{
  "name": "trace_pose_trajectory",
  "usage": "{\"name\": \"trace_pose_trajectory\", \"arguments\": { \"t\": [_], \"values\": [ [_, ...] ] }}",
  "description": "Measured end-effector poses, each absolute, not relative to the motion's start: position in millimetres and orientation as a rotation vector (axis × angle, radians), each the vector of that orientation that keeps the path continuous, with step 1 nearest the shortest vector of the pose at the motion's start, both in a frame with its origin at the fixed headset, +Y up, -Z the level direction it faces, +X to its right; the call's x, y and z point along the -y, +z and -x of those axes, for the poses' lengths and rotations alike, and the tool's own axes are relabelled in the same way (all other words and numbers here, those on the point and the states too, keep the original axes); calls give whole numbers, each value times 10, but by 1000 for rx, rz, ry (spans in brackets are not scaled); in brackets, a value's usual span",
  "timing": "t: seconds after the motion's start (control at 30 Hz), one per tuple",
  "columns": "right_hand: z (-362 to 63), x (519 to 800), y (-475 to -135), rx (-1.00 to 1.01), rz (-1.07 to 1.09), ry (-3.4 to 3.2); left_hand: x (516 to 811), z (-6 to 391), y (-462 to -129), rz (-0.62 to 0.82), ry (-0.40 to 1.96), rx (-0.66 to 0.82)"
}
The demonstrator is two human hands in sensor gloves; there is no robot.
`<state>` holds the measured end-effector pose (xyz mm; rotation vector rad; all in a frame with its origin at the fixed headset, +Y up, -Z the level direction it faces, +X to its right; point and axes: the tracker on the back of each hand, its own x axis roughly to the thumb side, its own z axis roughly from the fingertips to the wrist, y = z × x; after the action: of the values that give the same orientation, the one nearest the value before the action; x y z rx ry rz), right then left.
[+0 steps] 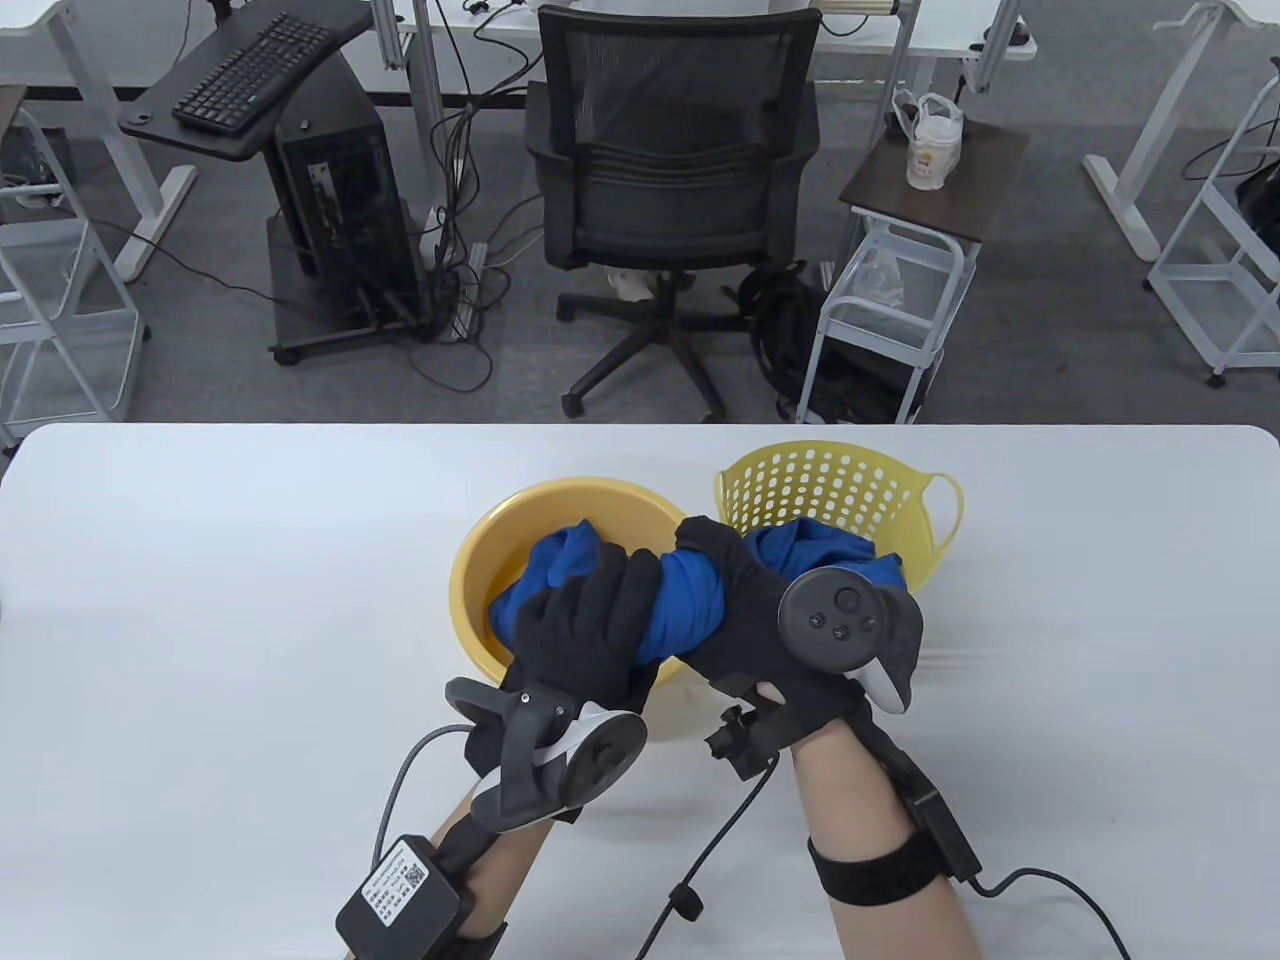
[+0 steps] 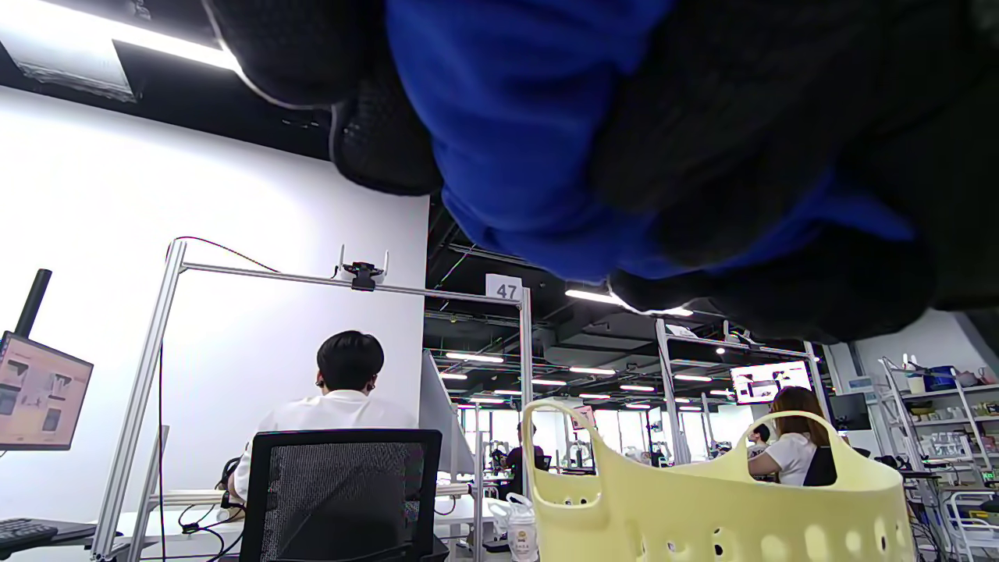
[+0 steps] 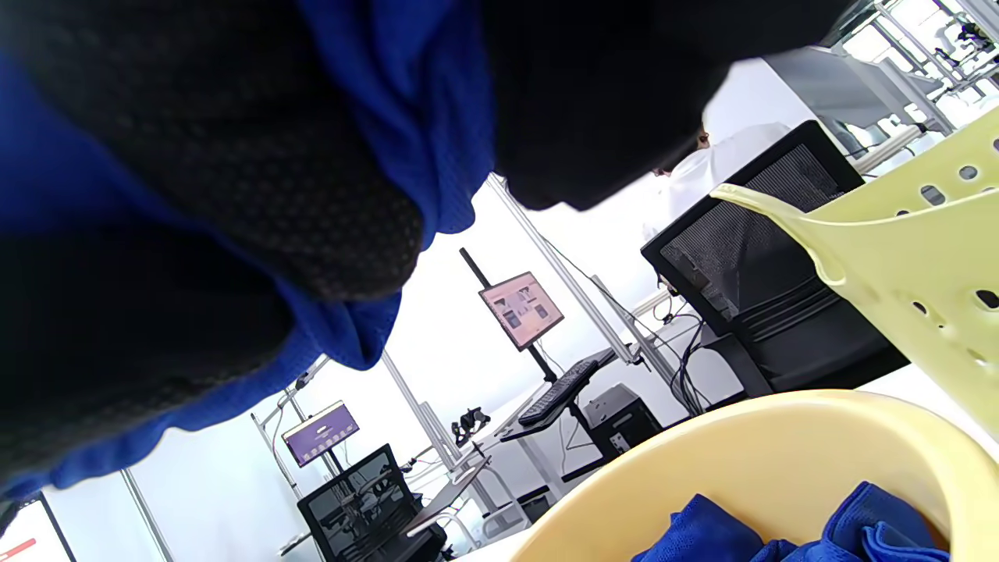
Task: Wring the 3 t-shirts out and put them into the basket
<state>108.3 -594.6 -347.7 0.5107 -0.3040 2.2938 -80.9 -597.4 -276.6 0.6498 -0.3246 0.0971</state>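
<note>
A twisted blue t-shirt (image 1: 685,600) is held over the yellow basin (image 1: 480,575), with both gloved hands curled around it. My left hand (image 1: 590,625) grips its left part and my right hand (image 1: 735,590) grips its right part. More blue cloth (image 1: 545,585) lies in the basin, also seen in the right wrist view (image 3: 788,535). Blue fabric (image 1: 820,545) shows at the perforated yellow basket (image 1: 830,485) behind my right hand; whether it is inside I cannot tell. Both wrist views show the blue shirt (image 2: 515,133) (image 3: 406,117) squeezed between black fingers (image 2: 382,133) (image 3: 257,156).
The basin and basket (image 2: 702,507) stand side by side mid-table on the white table (image 1: 220,620). An office chair (image 1: 670,160) and a small cart (image 1: 900,290) stand beyond the far edge. People sit at desks in the background.
</note>
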Motion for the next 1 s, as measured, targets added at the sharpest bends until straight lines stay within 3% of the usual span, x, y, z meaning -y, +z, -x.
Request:
{"name": "trace_pose_trajectory", "arguments": {
  "t": [0.17, 0.4, 0.57, 0.7, 0.87, 1.0],
  "values": [
    [-1045, 5882, -3407, 331, -472, 2297, 5905, 838, -2719, -658, 104, 315],
    [-1045, 6021, -3511, 234, -426, 2286, 5956, 841, -2793, -587, 92, 304],
    [-1223, 6005, -3560, 272, -380, 2122, 5893, 942, -2766, -571, 403, 363],
    [-1589, 6025, -3581, 434, -129, 1867, 5898, 1067, -2845, -454, 588, 392],
    [-2017, 5953, -3546, 721, 152, 2209, 5987, 1228, -3021, -368, 397, 182],
    [-2008, 6103, -3671, 655, 386, 2454, 6123, 1283, -3182, -247, 347, 124]
  ]
}}
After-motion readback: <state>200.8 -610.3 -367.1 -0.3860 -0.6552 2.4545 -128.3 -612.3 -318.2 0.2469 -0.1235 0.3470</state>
